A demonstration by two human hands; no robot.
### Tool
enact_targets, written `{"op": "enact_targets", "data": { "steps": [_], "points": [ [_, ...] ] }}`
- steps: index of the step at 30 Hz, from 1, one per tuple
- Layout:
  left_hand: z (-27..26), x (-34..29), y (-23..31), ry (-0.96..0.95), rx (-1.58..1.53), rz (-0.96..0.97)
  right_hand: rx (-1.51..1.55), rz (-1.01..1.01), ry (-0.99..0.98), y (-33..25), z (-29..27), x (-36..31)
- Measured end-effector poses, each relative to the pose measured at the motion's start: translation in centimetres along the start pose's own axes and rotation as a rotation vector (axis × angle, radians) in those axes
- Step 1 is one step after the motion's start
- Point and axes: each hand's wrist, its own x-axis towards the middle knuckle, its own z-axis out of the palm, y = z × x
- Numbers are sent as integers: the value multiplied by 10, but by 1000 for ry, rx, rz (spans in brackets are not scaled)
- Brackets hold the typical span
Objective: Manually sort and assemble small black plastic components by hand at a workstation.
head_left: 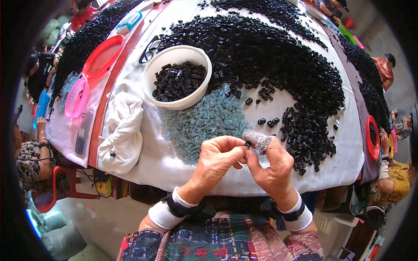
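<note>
Head view: the fingertips mostly hide a small black plastic part point(247, 144), its shape hard to make out, just right of the bluish coil springs point(204, 126). The left hand point(219, 156) pinches it between thumb and forefinger; whether the right hand point(276, 167), curled inward, forefinger in a grey wrap point(257, 139), grips it too, I cannot tell. The lower edge crops the patterned sleeves point(141, 244).

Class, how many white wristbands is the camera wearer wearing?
2: a white wristband on the left wrist, another on the right wrist; black straps partly cover both.
</note>
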Motion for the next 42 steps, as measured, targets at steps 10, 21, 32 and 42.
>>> {"op": "enact_targets", "data": {
  "steps": [10, 21, 32, 42],
  "points": [
    [-2, 2, 5, -30, 11, -75, -169, -123, -116, 6, 2, 0],
    [0, 0, 7, -39, 185, -93, -253, -186, -182, 7, -2, -4],
    [-3, -1, 8, -29, 109, -188, -230, -176, -152, 11, -5, -5],
    [-6, -2, 3, -79, 130, -149, -207, -161, -172, 14, 0, -10]
  ]
}}
